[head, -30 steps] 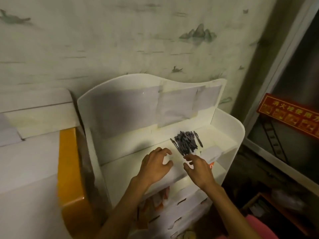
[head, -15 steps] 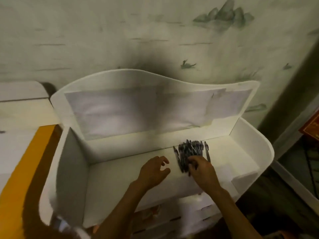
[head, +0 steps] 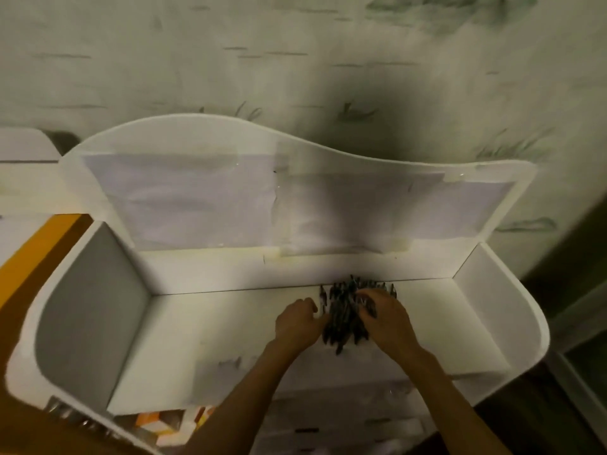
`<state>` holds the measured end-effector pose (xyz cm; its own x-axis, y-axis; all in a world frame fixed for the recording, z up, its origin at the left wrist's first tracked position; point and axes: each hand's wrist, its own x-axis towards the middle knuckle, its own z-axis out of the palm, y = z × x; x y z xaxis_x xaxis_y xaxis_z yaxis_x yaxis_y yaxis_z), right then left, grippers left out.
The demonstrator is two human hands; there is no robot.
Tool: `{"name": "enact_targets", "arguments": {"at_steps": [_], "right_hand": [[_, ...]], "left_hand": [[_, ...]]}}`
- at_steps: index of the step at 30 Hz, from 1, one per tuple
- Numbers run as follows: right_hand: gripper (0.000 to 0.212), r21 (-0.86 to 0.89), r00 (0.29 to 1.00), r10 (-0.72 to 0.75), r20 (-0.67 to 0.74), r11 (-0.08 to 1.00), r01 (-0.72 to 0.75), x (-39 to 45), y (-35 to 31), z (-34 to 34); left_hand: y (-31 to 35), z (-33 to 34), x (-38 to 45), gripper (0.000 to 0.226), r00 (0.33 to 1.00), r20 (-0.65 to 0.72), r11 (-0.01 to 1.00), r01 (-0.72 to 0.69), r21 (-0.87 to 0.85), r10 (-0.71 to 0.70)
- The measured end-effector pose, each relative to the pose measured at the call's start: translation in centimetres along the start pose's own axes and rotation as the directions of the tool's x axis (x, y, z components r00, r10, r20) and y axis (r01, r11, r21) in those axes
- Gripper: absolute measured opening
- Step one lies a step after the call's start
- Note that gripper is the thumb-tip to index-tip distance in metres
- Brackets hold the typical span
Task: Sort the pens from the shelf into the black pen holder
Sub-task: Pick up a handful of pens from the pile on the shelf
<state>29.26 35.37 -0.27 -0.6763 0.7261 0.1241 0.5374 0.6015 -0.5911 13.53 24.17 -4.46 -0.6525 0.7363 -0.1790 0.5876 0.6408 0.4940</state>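
A pile of several dark pens (head: 345, 315) lies on the top board of a white shelf (head: 230, 323), close to its back panel and right of the middle. My left hand (head: 297, 321) touches the pile's left side with curled fingers. My right hand (head: 384, 318) lies over the pile's right side, and its fingers curl round some of the pens. The two hands enclose the pile between them. No black pen holder is in view.
The shelf has a tall wavy back panel (head: 295, 192) with paper sheets taped on, and raised side walls at left (head: 92, 310) and right (head: 486, 310). Lower compartments with orange and white items (head: 164, 425) show below. An orange surface (head: 29, 254) lies at the left. A patterned wall stands behind.
The camera has come closer and looks further down. My left hand slid right to the pile's left side. My right hand closed further over the pens.
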Motion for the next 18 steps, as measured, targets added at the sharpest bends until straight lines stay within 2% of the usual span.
{"name": "enact_targets", "arguments": {"at_steps": [4,8,18], "right_hand": [[0.028,0.083,0.999,0.002,-0.045,0.997,0.002,0.6,1.5,-0.8],[0.026,0.143,0.997,-0.005,-0.079,0.990,0.017,1.0,2.6,-1.8],[0.021,0.130,0.998,-0.027,-0.051,0.991,0.034,-0.1,4.7,-2.3]], "left_hand": [[1.4,0.9,0.8,0.067,0.995,-0.037,0.994,0.090,0.059,-0.088],[2.0,1.6,1.2,0.072,0.995,-0.029,0.989,0.102,0.106,-0.100],[2.4,1.6,2.2,0.084,0.992,-0.035,0.972,0.128,0.197,-0.123]]}}
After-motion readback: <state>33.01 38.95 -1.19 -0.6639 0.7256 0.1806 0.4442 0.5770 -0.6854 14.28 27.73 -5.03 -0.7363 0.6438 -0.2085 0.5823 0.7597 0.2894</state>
